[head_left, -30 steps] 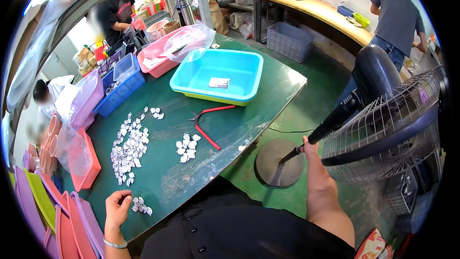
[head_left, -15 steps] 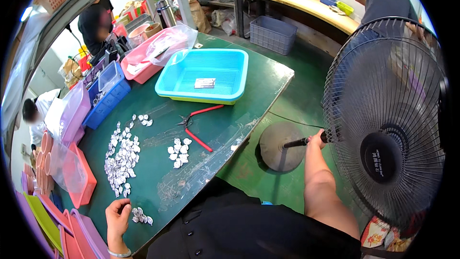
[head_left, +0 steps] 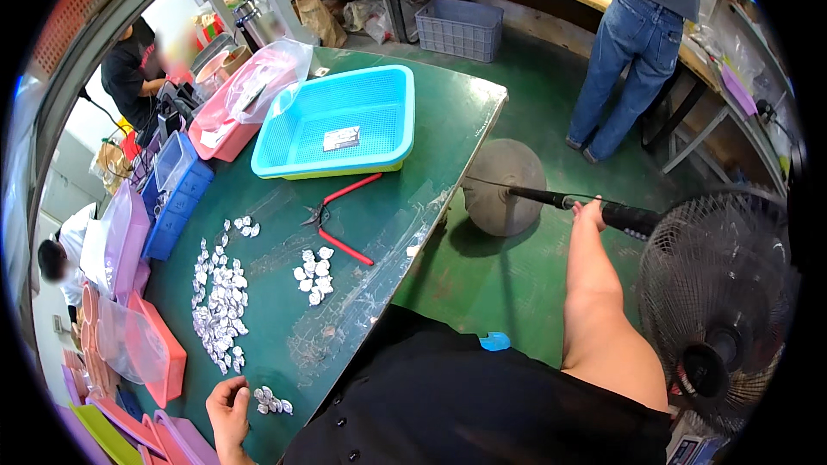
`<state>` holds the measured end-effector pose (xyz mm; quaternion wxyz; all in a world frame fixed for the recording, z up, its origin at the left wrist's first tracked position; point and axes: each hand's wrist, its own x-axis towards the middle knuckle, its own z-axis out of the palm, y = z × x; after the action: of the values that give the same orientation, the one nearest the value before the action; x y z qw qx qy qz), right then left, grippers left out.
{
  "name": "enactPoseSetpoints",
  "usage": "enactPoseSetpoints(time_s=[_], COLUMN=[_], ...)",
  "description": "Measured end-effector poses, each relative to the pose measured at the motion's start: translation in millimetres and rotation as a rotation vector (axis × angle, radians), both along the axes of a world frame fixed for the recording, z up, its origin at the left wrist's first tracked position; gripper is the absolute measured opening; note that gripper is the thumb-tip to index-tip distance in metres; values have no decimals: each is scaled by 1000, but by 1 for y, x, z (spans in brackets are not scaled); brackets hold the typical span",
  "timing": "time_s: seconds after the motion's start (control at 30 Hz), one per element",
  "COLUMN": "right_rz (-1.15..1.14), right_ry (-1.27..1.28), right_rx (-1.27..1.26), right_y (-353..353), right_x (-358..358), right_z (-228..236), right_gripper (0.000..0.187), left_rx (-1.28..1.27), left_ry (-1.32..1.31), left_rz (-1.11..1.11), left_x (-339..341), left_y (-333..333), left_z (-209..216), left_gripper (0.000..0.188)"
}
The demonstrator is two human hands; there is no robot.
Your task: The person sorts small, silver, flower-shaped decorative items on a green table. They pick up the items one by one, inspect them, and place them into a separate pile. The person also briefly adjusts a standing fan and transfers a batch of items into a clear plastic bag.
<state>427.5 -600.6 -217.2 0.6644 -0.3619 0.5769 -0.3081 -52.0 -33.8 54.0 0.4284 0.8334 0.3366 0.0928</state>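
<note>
My right hand (head_left: 588, 215) is wrapped round the pole of a black pedestal fan (head_left: 551, 199), which tilts to the right with its round base (head_left: 508, 185) on the floor. The caged fan head (head_left: 719, 293) hangs beyond my right forearm. At the table's near edge, my left hand (head_left: 229, 413) lies with curled fingers; their inner side is hidden. Just right of it sits a small cluster of shiny silvery pieces (head_left: 272, 400). A larger pile of the same pieces (head_left: 220, 306) spreads farther up, and another group (head_left: 314, 275) lies near red-handled pliers (head_left: 346, 245), whose handles are spread.
A blue basket (head_left: 336, 125) stands on the green table (head_left: 284, 314). Pink bins (head_left: 233, 133), a blue crate (head_left: 178, 211) and an orange-red tray (head_left: 161, 353) line its left side. A person in jeans (head_left: 629, 60) stands at the far right; a grey crate (head_left: 459, 30) sits under the wooden bench.
The fan has tipped over to the right and its head has sunk lower, with my right hand still on the pole. My left hand stays beside the small cluster. The view has shifted right.
</note>
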Motion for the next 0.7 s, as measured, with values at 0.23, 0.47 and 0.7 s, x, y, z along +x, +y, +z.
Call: enactPoseSetpoints(time_s=[0.23, 0.47, 0.7], right_rz=[25, 111, 188], right_ry=[-9, 84, 102], right_rx=[-107, -264, -395], right_y=[-32, -34, -31], right_x=[-15, -30, -34], right_z=[24, 60, 75], right_gripper=[38, 37, 24], left_rx=[17, 130, 166], left_ry=[-2, -15, 8], left_rz=[-29, -174, -225], left_x=[0, 14, 21], left_y=[4, 6, 9], left_z=[5, 21, 34], left_gripper=[17, 18, 20])
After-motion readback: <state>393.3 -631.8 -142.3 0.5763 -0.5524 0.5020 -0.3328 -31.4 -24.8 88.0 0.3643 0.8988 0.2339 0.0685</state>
